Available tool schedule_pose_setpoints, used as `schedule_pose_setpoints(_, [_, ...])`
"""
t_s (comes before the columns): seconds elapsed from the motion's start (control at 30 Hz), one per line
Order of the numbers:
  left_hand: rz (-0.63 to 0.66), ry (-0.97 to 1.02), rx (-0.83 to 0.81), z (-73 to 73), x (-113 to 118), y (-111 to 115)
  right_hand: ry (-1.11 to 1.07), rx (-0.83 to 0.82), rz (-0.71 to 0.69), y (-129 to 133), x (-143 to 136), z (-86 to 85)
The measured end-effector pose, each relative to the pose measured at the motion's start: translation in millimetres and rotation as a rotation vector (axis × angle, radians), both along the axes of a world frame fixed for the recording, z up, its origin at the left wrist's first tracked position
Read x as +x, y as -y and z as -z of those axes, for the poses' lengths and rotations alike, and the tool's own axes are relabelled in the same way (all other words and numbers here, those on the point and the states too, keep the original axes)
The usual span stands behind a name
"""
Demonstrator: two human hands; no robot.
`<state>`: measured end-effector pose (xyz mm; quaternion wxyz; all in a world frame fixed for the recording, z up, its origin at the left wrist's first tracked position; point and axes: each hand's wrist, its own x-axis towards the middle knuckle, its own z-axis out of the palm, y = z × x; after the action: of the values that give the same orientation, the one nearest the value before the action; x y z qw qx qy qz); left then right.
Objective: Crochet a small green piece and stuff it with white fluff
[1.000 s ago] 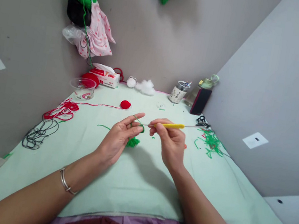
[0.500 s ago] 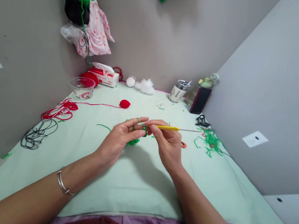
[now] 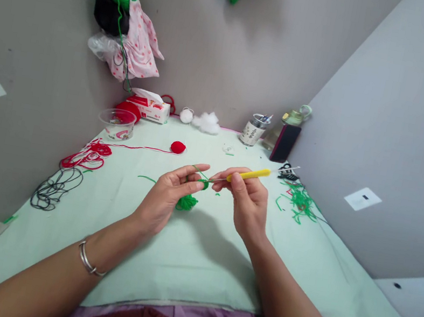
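Note:
My left hand (image 3: 169, 192) pinches a small green crochet piece (image 3: 203, 184) between thumb and fingers, and a strand of green yarn runs up over its raised index finger. In my right hand (image 3: 247, 203) is a crochet hook (image 3: 250, 175) with a yellow handle, gripped between thumb and fingers. Its thin metal shaft points left and meets the green piece; the other metal end sticks out up to the right. Below my left hand, a bundle of green yarn (image 3: 186, 202) sits over the pale green tabletop.
A red yarn ball (image 3: 178, 147) lies ahead, its strand running left to tangled red yarn (image 3: 92, 154). Black cord (image 3: 52, 190) lies at left, green scraps (image 3: 300, 204) at right. Along the back stand a plastic tub (image 3: 117, 125), tissue pack (image 3: 151, 108), pen holder (image 3: 253, 130) and phone (image 3: 285, 144).
My right hand has moved right, drawing the hook away from my left hand and tilting its handle end upward. The green piece and the bundle below show more now.

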<state>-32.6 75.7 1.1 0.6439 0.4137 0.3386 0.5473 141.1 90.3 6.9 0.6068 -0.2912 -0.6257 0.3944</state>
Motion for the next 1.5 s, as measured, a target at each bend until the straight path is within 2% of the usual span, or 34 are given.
schedule_pose_setpoints(0.23, [-0.063,-0.035,0.025,1.3,1,-1,0.290,0.296,0.188,8,-2,2.7])
schedule_pose_setpoints(0.5, [-0.079,-0.022,0.012,3.8,3,1,0.493,0.524,0.234,6,-2,10.1])
schedule_pose_setpoints(0.57, [-0.045,0.015,-0.027,2.7,3,2,0.544,0.577,0.288,6,-3,13.4])
schedule_pose_setpoints(0.63, [0.045,0.069,-0.090,1.9,2,1,0.594,0.618,0.341,7,-4,15.9])
schedule_pose_setpoints(0.73, [0.157,0.152,-0.153,1.3,0,-2,0.490,0.516,0.310,7,-2,13.6])
schedule_pose_setpoints(0.87, [0.127,0.145,-0.137,-2.0,-3,-4,0.073,0.149,0.156,4,-1,3.2])
schedule_pose_setpoints(0.93, [0.125,0.108,-0.097,-4.1,-2,-2,0.015,0.056,0.076,2,-3,0.7])
schedule_pose_setpoints(1.03, [0.094,0.072,-0.051,-4.7,2,2,0.116,0.085,0.063,2,-6,3.7])
schedule_pose_setpoints(1.13, [0.037,0.069,-0.070,-1.7,5,2,0.273,0.251,0.157,4,-9,10.6])
schedule_pose_setpoints(1.2, [0.061,0.107,-0.106,1.0,5,0,0.390,0.378,0.227,5,-8,13.4])
schedule_pose_setpoints(1.27, [0.117,0.163,-0.140,2.7,3,-3,0.417,0.412,0.260,5,-6,12.8])
schedule_pose_setpoints(1.33, [0.130,0.202,-0.152,2.4,0,-6,0.288,0.298,0.235,3,-3,9.0])
schedule_pose_setpoints(1.43, [0.055,0.171,-0.117,0.0,-2,-7,0.042,0.042,0.110,0,-1,2.4])
schedule_pose_setpoints(1.5, [0.042,0.099,-0.063,-0.8,-1,-5,0.024,-0.029,0.035,-1,-2,0.2])
